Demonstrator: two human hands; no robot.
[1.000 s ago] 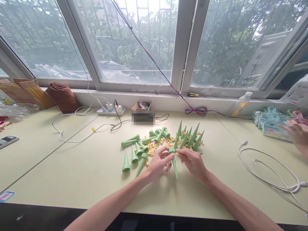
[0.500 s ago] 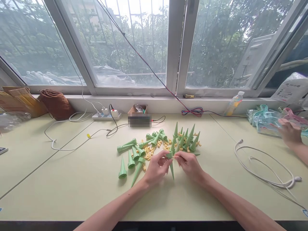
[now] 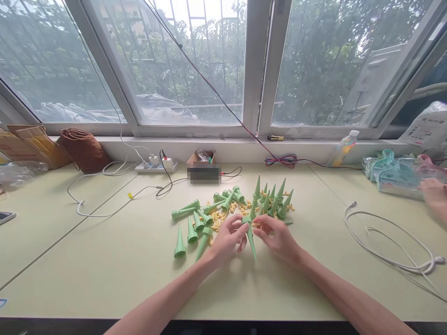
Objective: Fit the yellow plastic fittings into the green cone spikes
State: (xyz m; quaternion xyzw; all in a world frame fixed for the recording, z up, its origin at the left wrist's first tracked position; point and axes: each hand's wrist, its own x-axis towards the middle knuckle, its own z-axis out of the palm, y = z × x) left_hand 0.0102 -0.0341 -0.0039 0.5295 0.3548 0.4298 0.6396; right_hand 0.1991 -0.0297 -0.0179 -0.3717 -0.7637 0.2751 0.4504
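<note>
My left hand [image 3: 227, 239] is closed on a green plastic watering spike [image 3: 251, 241], gripping it by the collar with its point down towards me. At the collar's side, my right hand [image 3: 279, 238] pinches a small yellow valve [image 3: 256, 224], partly hidden by the fingers. Whether the valve sits in the collar I cannot tell. Beyond my hands lie loose yellow valves [image 3: 217, 217] in a pile. Several green spikes [image 3: 179, 244] stand or lie to the left, and a cluster of upright spikes [image 3: 280, 194] with yellow valves in their sides stands to the right.
Another person's hand [image 3: 435, 195] is at the right edge, beside wrapped pastel hangers [image 3: 394, 174]. A white cable [image 3: 387, 260] curls on the right of the table. At the back are a power strip [image 3: 155, 167], a small box [image 3: 201, 158] and a bottle [image 3: 344, 149].
The held spike has turned slightly, and the yellow valve at its collar now shows more clearly. The other person's hand has moved right, away from the hangers' middle. The view has shifted slightly.
</note>
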